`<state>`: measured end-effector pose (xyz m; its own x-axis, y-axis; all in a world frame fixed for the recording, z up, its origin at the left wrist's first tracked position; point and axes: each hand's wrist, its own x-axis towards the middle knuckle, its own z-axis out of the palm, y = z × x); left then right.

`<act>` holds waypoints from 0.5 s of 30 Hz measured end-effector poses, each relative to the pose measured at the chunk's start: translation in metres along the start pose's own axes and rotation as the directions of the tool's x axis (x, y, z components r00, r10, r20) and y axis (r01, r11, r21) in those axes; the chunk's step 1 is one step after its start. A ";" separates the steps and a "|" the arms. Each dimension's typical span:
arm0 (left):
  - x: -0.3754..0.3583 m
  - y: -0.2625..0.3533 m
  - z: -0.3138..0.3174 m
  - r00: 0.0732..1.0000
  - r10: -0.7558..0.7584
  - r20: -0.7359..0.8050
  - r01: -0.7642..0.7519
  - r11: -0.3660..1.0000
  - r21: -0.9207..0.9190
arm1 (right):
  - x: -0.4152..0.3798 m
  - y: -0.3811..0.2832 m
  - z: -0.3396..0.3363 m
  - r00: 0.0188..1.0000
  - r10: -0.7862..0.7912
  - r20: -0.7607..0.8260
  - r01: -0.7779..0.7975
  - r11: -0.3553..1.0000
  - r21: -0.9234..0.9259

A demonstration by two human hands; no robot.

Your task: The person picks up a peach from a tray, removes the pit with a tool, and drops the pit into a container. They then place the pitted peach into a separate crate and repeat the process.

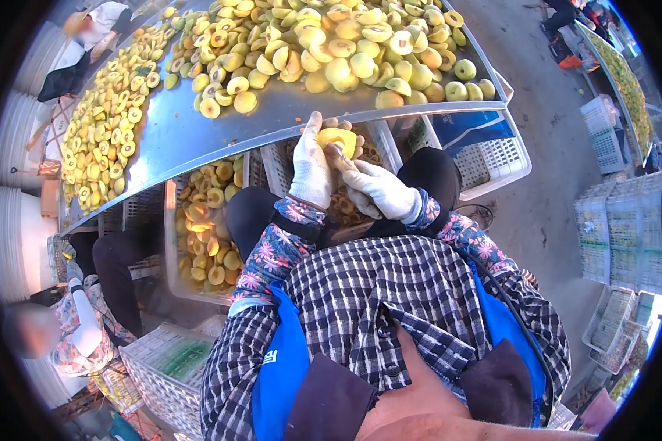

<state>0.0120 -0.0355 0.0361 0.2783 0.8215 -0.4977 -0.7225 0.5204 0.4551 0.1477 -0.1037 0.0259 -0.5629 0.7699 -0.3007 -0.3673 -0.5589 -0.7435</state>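
My left hand (312, 169), in a white glove, is closed around a yellow peach half (340, 138) just off the metal table's near edge. My right hand (382, 189), gloved too, grips a small pitting tool (336, 153) whose end touches the fruit; the fingers hide much of the tool. On the metal table (198, 140) beyond my hands lies a big heap of cut yellow peaches (338, 70), many with brown centres. Beneath my hands, between my knees, a crate (276, 165) contains peach pieces and brown bits.
A crate of peach halves (210, 250) stands by my left knee. White plastic crates (511, 158) sit under the table's right end. More peach halves (99, 140) cover the table's left part. A co-worker (88, 331) sits at left; stacked crates (618, 228) stand at right.
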 end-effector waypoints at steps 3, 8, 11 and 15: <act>0.003 -0.005 -0.004 0.998 0.061 -0.004 -0.060 0.996 0.058 | -0.001 0.004 -0.004 0.999 -0.041 -0.007 0.040 0.990 -0.137; 0.015 0.019 -0.026 0.980 0.196 -0.044 -0.200 0.973 -0.115 | -0.018 0.003 0.003 0.972 -0.182 0.151 0.234 0.644 -0.728; 0.007 0.045 -0.035 0.977 0.214 -0.025 -0.214 0.977 -0.002 | -0.013 0.017 -0.022 0.966 -0.244 0.086 0.203 0.509 -0.836; -0.050 0.113 -0.085 0.695 0.708 0.125 -0.477 0.323 0.817 | -0.016 0.047 -0.055 0.989 -0.100 0.113 0.134 0.245 -0.960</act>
<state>-0.1377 -0.0375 0.0498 -0.2391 0.9685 0.0692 0.1510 -0.0333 0.9880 0.1801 -0.1253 -0.0368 -0.6034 0.7822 -0.1555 0.5455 0.2626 -0.7959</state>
